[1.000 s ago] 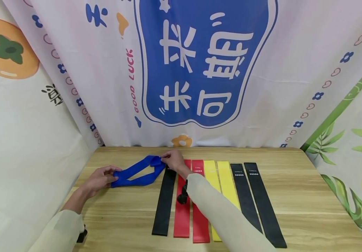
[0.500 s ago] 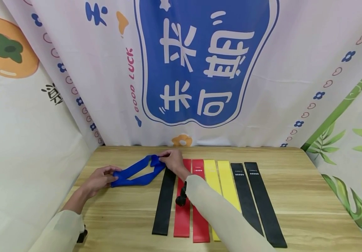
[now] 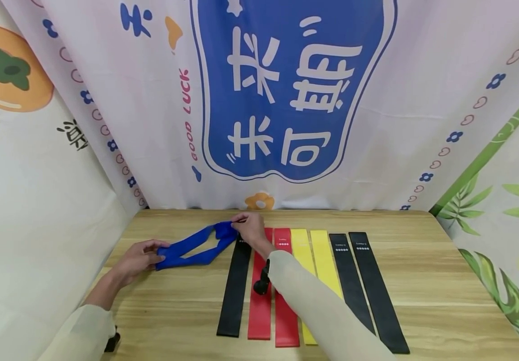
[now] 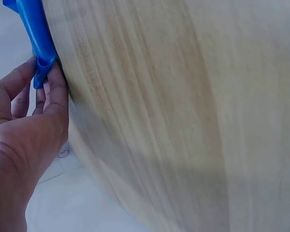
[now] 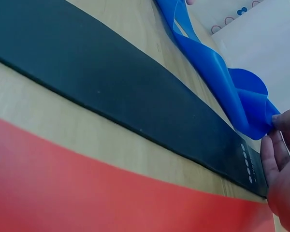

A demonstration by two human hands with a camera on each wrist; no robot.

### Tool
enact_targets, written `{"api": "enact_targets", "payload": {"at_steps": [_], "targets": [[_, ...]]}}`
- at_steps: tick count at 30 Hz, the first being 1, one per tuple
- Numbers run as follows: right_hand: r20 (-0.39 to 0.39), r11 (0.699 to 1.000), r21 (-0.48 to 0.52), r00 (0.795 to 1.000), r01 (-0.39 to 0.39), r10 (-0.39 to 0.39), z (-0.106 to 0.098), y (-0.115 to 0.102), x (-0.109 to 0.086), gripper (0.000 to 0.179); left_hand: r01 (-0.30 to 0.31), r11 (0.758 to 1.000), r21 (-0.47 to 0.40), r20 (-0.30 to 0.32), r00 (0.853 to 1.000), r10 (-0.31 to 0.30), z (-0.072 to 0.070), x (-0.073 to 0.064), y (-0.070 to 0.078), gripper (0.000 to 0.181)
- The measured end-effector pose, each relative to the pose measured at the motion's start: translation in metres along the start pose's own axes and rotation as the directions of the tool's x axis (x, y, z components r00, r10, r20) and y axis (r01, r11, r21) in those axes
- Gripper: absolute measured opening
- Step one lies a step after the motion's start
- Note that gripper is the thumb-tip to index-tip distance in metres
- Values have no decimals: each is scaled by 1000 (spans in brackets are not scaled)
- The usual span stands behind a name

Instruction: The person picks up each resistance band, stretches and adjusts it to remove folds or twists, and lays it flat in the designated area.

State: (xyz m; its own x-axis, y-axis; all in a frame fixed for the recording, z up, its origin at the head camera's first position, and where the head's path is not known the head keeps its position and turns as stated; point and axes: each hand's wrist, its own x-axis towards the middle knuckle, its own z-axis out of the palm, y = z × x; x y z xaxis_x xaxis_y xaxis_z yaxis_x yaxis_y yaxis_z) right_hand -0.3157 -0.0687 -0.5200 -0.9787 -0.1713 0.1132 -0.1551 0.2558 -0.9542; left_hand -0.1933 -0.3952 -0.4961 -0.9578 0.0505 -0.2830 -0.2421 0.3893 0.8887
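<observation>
A blue resistance band loop [image 3: 187, 245] is stretched at a slant between both hands on the table's left side, with a gap showing between its two strands. My left hand [image 3: 138, 259] pinches its near-left end between thumb and fingers; the left wrist view shows that folded blue end [image 4: 41, 65] in the fingertips. At the far right end, my right hand [image 3: 251, 231] pinches the other end over the top of a black band [image 3: 233, 291]. In the right wrist view the blue band [image 5: 212, 72] is folded over close to the fingertips.
To the right of the black band lie two red bands [image 3: 259, 316], two yellow bands [image 3: 324, 255] and two more black bands [image 3: 376, 291], side by side on the wooden table [image 3: 435, 301]. A printed curtain [image 3: 376, 165] hangs behind the table's back edge.
The left hand has shifted slightly left and the blue band's strands lie a little straighter. The fold near the right hand has changed shape. The other bands stay in place.
</observation>
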Motion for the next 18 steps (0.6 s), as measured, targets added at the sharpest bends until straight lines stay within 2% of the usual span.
{"api": "enact_targets", "payload": {"at_steps": [10,18], "targets": [[-16,999,22,999,32,-31,-7,6,4,8,-6,1000,21,-20,1000,7,-6,-9,-8,44],[15,998,51,1000,21,-22,-12,8,5,12,-18,999,38,-38,999,19,-10,-15,-14,47]]}}
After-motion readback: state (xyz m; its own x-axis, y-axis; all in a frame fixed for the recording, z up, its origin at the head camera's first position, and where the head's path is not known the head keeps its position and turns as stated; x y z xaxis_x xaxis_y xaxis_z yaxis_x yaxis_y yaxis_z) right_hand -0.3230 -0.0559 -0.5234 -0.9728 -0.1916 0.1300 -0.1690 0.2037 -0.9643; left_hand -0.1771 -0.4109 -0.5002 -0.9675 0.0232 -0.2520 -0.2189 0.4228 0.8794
